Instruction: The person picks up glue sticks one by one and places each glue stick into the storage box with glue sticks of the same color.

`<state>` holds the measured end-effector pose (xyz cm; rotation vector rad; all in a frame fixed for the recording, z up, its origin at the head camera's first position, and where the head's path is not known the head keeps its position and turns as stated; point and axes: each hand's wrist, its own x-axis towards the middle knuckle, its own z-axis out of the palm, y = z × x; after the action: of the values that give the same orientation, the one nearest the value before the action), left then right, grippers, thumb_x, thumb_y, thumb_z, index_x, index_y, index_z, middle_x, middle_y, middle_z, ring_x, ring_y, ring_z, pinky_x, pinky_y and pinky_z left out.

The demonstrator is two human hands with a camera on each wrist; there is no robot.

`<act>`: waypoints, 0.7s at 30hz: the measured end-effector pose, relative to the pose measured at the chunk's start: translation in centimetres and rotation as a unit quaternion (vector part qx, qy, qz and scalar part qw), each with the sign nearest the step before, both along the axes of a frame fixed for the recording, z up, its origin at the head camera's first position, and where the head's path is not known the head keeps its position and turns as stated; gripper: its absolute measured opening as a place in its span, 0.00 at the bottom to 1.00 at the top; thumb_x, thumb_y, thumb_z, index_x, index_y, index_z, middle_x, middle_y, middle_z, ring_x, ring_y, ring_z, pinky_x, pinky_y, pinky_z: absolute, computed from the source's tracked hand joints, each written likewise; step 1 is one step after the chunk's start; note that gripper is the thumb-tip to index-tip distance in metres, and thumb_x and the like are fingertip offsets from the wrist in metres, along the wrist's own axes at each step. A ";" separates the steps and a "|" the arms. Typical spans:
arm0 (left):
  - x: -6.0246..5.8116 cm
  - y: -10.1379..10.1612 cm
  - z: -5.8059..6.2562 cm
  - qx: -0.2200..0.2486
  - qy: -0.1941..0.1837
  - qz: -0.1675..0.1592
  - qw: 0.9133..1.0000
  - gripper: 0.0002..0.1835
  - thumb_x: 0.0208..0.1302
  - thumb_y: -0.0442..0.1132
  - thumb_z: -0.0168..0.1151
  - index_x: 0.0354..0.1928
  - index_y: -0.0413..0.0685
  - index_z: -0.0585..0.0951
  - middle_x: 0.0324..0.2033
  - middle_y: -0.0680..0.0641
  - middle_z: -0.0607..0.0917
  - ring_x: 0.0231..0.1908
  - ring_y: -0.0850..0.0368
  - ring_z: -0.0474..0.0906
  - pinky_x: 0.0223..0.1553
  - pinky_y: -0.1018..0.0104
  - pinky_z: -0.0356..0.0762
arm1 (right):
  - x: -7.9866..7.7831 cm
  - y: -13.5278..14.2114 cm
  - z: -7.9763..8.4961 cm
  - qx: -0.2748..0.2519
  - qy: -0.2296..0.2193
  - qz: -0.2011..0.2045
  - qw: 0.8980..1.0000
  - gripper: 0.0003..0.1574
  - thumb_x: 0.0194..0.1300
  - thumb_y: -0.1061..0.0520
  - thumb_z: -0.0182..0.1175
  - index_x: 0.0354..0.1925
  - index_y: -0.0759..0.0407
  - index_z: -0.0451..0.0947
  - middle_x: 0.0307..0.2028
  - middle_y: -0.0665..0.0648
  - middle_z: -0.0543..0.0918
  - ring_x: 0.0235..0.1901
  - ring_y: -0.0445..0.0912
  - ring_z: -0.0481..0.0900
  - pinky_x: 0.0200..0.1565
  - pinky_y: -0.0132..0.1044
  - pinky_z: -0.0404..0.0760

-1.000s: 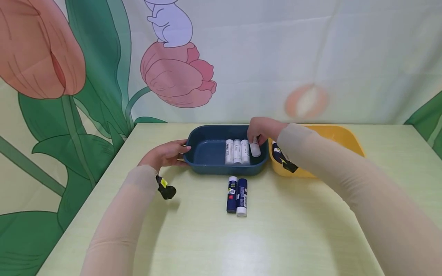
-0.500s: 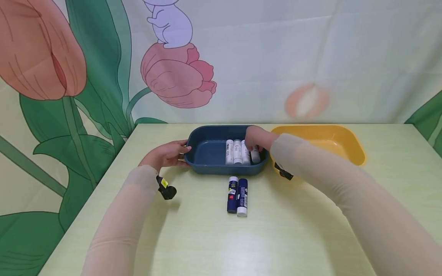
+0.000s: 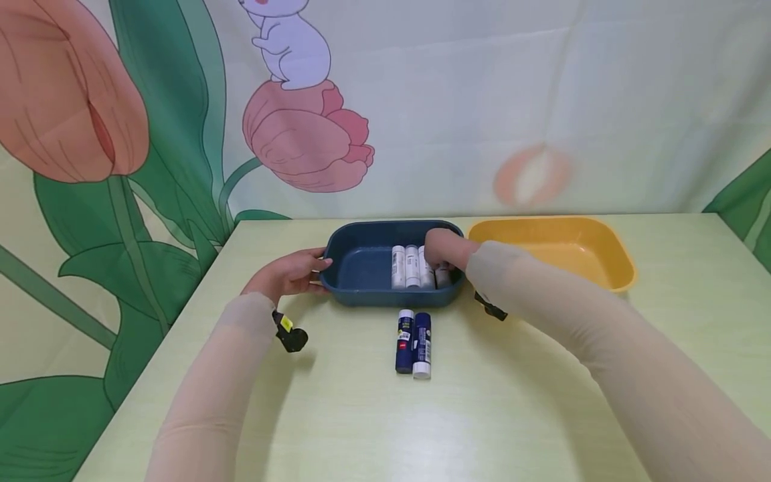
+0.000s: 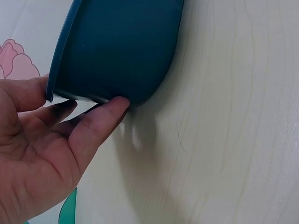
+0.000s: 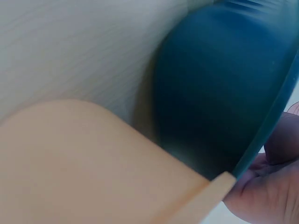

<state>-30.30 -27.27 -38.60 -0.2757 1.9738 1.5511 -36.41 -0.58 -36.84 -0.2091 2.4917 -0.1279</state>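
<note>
Head view: the blue bin [image 3: 361, 299] stands on the table [image 3: 337, 428] and serves as the reference for all positions below. The left hand [image 3: 286, 273] is at its left end, partly closed, thumb at the rim and the other fingers against the outer wall. The left wrist view confirms this hold, with one finger reaching low on the wall. In my judgement the grip is there to stop the bin sliding while the other hand works inside it.

The white tubes [image 3: 412, 268] lie within the right half of the bin, side by side, their long axes pointing away from the person; four can be made out, the rightmost mostly covered. Such a row probably saves space and prevents rolling.

The right hand [image 3: 446, 249] is inside the bin's right end, over the rightmost tubes, reaching in across the rim. Its fingertips are hidden in both views, so how far it is open, and whether it grips a tube, cannot be determined.

In front of the bin, two navy tubes [image 3: 422, 348] lie paired, white ends opposed. Right of the bin, just beside it, is the yellow bin [image 3: 623, 278].
</note>
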 end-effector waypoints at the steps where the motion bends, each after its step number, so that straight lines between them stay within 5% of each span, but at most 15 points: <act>1: 0.0 0.0 -0.1 -0.001 0.002 -0.003 1.000 0.32 0.84 0.38 0.36 0.83 0.51 0.40 0.80 0.35 0.51 0.71 0.40 0.60 0.77 0.43 0.62 | -0.3 -0.1 -0.2 -0.001 -0.006 -0.006 1.000 0.13 0.73 0.64 0.56 0.53 0.69 0.78 0.44 0.60 0.77 0.39 0.49 0.78 0.42 0.31 0.84; 3: 0.0 0.1 -0.2 -0.001 0.002 -0.004 1.000 0.32 0.84 0.37 0.36 0.83 0.50 0.41 0.80 0.34 0.52 0.71 0.40 0.60 0.77 0.43 0.62 | -2.3 -0.1 -2.1 0.002 -0.023 -0.015 1.000 0.14 0.72 0.63 0.57 0.53 0.69 0.79 0.46 0.61 0.79 0.39 0.50 0.80 0.45 0.34 0.87; 6: 0.1 0.2 -0.3 0.000 0.000 -0.004 1.000 0.32 0.84 0.37 0.36 0.83 0.50 0.41 0.80 0.34 0.52 0.71 0.39 0.60 0.77 0.43 0.62 | -2.0 0.6 -1.4 -0.024 -0.020 -0.017 0.999 0.15 0.73 0.63 0.56 0.53 0.69 0.79 0.48 0.62 0.81 0.39 0.50 0.83 0.47 0.36 0.88; 8: 0.0 0.1 -0.3 0.000 0.003 -0.006 1.000 0.32 0.84 0.37 0.36 0.83 0.49 0.41 0.80 0.34 0.52 0.72 0.39 0.60 0.76 0.43 0.62 | -1.2 1.6 0.1 -0.069 -0.004 -0.020 0.997 0.16 0.73 0.63 0.54 0.54 0.70 0.78 0.47 0.63 0.80 0.38 0.50 0.83 0.48 0.37 0.89; 9: 0.0 0.1 -0.3 0.001 0.004 -0.006 1.000 0.32 0.84 0.37 0.36 0.83 0.49 0.41 0.80 0.33 0.51 0.72 0.39 0.60 0.76 0.43 0.62 | 0.3 2.3 2.1 -0.103 0.011 -0.021 0.994 0.20 0.75 0.63 0.52 0.61 0.71 0.74 0.54 0.65 0.80 0.44 0.52 0.83 0.54 0.38 0.88; 14: 0.0 0.1 -0.1 -0.001 0.006 -0.007 1.000 0.32 0.84 0.37 0.35 0.83 0.49 0.40 0.80 0.34 0.51 0.72 0.39 0.60 0.76 0.43 0.63 | 2.6 5.3 7.7 -0.256 0.030 -0.022 0.966 0.34 0.76 0.62 0.51 0.75 0.70 0.58 0.67 0.71 0.73 0.62 0.61 0.78 0.65 0.46 0.81; 21: -0.1 0.1 0.0 0.001 0.006 -0.006 1.000 0.32 0.84 0.38 0.36 0.83 0.49 0.41 0.80 0.34 0.51 0.72 0.39 0.60 0.76 0.43 0.62 | 6.4 8.5 13.9 -0.294 0.112 0.018 0.949 0.35 0.79 0.57 0.49 0.78 0.64 0.57 0.70 0.69 0.71 0.63 0.62 0.77 0.69 0.51 0.78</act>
<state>-30.35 -27.21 -38.56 -0.2545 1.9789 1.5499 -30.04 7.92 -22.90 -0.5408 2.6044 -0.8781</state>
